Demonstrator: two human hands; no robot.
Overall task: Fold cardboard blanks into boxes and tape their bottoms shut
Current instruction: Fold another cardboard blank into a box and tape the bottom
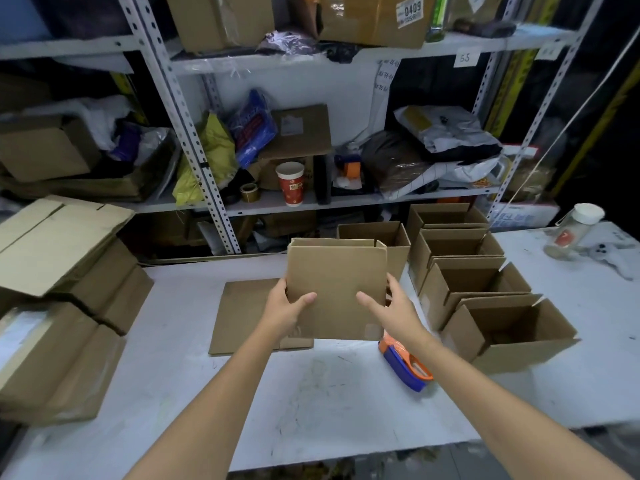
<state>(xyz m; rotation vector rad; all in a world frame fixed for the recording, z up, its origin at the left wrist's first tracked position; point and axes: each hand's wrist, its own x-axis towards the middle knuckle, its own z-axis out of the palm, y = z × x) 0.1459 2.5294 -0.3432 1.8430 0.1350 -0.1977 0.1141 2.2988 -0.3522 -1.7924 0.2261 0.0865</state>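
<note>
I hold a flat cardboard blank [336, 282] upright above the middle of the white table [311, 393]. My left hand [287, 306] grips its left edge, thumb on the near face. My right hand [391, 306] grips its right edge the same way. More flat blanks [242, 313] lie on the table under and behind it. An orange and blue tape dispenser [405, 363] lies on the table just right of my right wrist. Several folded open boxes [512, 327] stand in a row on the right.
Stacks of bundled flat cardboard [59, 306] fill the table's left side. A plastic jar [575, 233] lies at the far right. Behind the table stands a metal shelf rack [194, 143] with a paper cup [291, 183], a tape roll [248, 192], bags and boxes.
</note>
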